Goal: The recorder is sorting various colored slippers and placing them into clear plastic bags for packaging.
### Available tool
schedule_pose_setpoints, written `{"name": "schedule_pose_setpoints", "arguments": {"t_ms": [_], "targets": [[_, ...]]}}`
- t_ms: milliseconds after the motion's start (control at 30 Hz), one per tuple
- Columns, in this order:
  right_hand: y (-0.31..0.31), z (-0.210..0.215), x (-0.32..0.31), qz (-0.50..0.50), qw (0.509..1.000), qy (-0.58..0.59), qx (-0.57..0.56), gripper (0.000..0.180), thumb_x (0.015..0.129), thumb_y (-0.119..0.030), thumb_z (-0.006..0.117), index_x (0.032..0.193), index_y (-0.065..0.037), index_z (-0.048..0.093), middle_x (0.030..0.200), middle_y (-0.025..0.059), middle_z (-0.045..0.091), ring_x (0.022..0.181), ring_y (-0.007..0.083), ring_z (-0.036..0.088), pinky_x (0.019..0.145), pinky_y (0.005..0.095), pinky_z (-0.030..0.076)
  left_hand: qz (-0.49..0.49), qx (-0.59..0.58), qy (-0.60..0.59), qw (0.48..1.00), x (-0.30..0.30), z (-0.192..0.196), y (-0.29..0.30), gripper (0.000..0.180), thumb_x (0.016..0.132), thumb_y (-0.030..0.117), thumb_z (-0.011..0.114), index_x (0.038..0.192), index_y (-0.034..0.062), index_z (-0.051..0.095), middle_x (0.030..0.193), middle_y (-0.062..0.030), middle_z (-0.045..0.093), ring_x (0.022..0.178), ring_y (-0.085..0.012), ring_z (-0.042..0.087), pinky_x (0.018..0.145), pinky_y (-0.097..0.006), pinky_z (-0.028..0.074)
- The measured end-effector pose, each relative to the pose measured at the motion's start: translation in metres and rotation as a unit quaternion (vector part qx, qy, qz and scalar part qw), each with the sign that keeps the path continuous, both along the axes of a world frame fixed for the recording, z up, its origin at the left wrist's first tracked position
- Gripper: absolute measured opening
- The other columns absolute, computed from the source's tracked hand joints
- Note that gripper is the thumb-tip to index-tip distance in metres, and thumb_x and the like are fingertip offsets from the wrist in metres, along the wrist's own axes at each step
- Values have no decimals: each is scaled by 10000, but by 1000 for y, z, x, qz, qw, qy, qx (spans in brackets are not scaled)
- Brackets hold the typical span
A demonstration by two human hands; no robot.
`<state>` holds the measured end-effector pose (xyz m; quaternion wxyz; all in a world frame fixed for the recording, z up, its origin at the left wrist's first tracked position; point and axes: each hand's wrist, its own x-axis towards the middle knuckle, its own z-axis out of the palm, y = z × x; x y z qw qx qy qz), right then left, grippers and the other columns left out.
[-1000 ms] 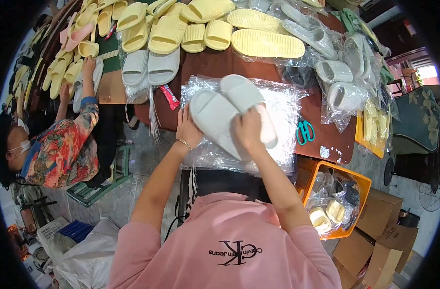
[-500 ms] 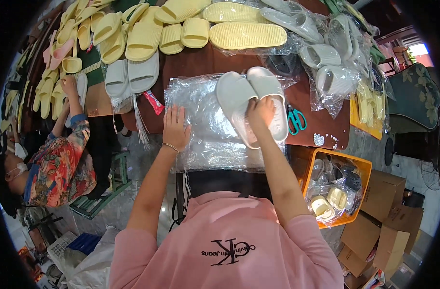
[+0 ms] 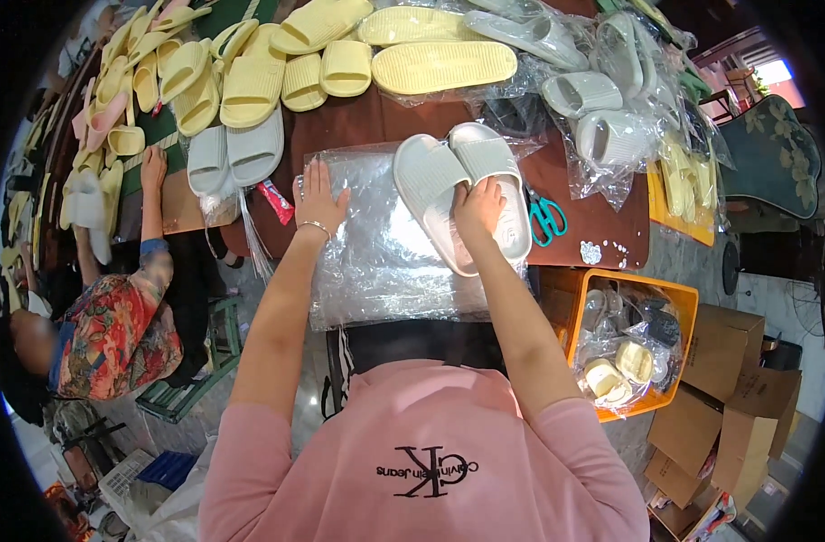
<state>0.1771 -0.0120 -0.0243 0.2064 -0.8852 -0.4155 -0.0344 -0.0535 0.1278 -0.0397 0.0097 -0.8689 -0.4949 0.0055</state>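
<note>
A pair of white slide slippers (image 3: pixel 458 185) lies side by side on the right part of a stack of clear plastic bags (image 3: pixel 376 248) on the brown table (image 3: pixel 602 230). My right hand (image 3: pixel 478 206) rests on the heel end of the slippers, fingers curled over them. My left hand (image 3: pixel 319 194) lies flat with fingers apart on the top left of the plastic stack, holding nothing. A thin bracelet circles the left wrist.
Teal scissors (image 3: pixel 545 217) lie right of the slippers. Yellow and grey slippers (image 3: pixel 250 86) cover the far table, bagged white ones (image 3: pixel 602 108) at right. An orange crate (image 3: pixel 629 339) and cardboard boxes (image 3: pixel 729 397) stand lower right. A person in a floral shirt (image 3: pixel 114 334) works at left.
The slipper pair has shifted from the middle of the plastic stack to its right side with my right hand; my left hand moved off the slippers onto the bare plastic at left.
</note>
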Motion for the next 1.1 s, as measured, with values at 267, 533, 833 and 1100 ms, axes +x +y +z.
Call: {"name": "schedule_pose_setpoints", "arguments": {"t_ms": [267,533,833,1100], "targets": [[-4,1,1,7,1000,6,-2,360,804,-298,480,950,30,485,973,162,490,939,311,454,796,438,325,-65,-40,-41,996,4,32,-74,733,806,416,451,1346,17,156,1413,-150,121,1298,-311,118,1038,-470,44],[-6,6,2,13,998,37,43,346,786,-280,515,969,12,486,982,155,489,939,311,449,795,447,321,-75,-92,-61,991,-10,15,-122,781,772,504,470,1362,102,156,1417,-141,100,1293,-355,84,1025,-502,46],[-33,49,-34,375,912,164,-9,211,696,-140,610,821,-4,508,860,133,512,854,313,462,760,401,332,-130,-113,8,985,-13,15,-116,671,775,415,437,1341,114,241,1401,-125,184,1297,-335,100,1020,-520,41],[-92,31,27,173,957,169,158,188,658,-72,603,846,-67,605,845,78,580,868,259,513,770,380,377,28,72,46,996,-44,37,-99,505,729,113,519,1211,13,409,1329,-177,305,1267,-321,214,1008,-524,114]]}}
